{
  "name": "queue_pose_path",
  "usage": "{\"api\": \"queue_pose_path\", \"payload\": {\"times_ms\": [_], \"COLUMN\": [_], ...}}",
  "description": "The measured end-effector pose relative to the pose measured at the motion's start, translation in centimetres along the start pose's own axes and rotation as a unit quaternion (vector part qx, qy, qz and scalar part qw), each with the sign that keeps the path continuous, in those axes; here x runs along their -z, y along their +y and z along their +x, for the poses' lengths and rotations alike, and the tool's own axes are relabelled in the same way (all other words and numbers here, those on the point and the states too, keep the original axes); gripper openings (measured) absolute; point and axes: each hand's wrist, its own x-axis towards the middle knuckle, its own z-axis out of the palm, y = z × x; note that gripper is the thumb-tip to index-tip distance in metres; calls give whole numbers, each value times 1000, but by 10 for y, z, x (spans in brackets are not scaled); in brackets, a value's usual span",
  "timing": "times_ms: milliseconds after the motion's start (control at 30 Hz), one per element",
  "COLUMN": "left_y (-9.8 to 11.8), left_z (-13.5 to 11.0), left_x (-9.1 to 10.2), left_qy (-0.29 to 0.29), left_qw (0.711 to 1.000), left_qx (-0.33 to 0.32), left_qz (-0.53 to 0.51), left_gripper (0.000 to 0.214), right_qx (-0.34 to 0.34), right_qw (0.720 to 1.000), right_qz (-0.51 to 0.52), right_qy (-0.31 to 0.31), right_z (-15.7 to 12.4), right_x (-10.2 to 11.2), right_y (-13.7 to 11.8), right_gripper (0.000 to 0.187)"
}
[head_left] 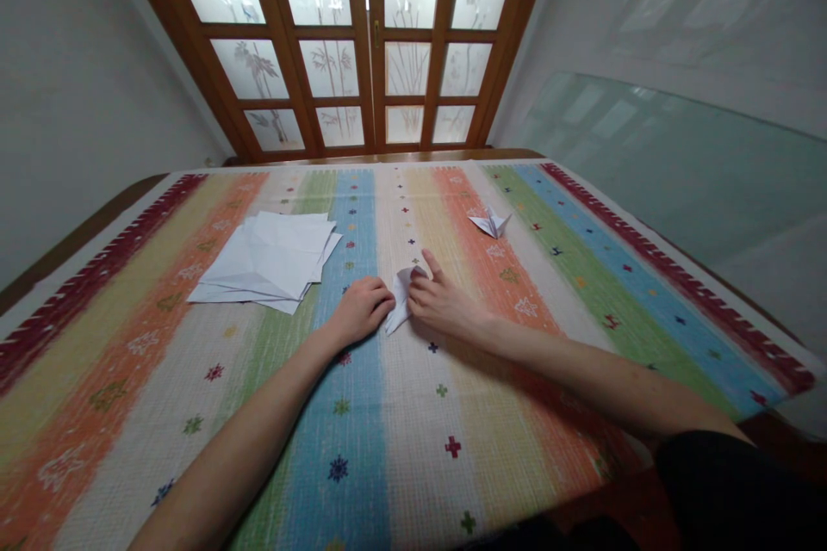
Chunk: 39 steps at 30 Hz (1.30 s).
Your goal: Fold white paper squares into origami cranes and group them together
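Observation:
A small folded piece of white paper lies on the striped tablecloth between my two hands. My left hand is closed, its curled fingers at the paper's left edge; the fingertips are partly hidden. On the other side, my right hand has several fingers bent over the paper's right part, while one finger points up and away from it. Beyond my right hand stands a folded white paper crane, its points spread. To the left of my hands is a loose stack of white paper sheets.
The tablecloth with coloured stripes covers the table, whose brown wooden edge shows at the far left. Wooden doors with frosted panes stand behind it. A glass panel leans along the right wall.

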Motion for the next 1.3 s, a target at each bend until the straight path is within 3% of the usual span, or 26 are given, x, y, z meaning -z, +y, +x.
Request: {"api": "queue_pose_path", "payload": {"times_ms": [333, 500, 633, 733, 833, 900, 1133, 1300], "left_y": [4, 5, 6, 4, 3, 2, 0, 0], "left_z": [-4, -5, -5, -5, -5, -5, -6, -5], "left_x": [-1, -1, 0, 0, -2, -2, -4, -4], "left_qy": [3, -5, -10, -2, 2, 5, 9, -15], "left_qw": [999, 998, 999, 1000, 1000, 1000, 999, 999], "left_qx": [3, 2, 6, 11, 17, 18, 3, -20], "left_qz": [33, 59, 38, 24, 21, 21, 30, 26], "left_gripper": [23, 21, 26, 32, 42, 46, 54, 62], "right_qx": [-41, -19, -129, -230, -267, -278, -343, -344], "right_qw": [998, 983, 937, 903, 870, 858, 841, 843], "right_qz": [54, 132, 196, 299, 400, 424, 406, 398], "right_qy": [6, 130, 260, 206, 109, 85, 99, 116], "right_z": [6, -19, -41, -43, -34, -25, -7, -7], "right_x": [-10, -21, -27, -31, -34, -37, -49, -52], "right_y": [-9, 0, 13, 21, 24, 22, 16, 13], "right_gripper": [16, 26, 31, 33, 36, 39, 31, 20]}}
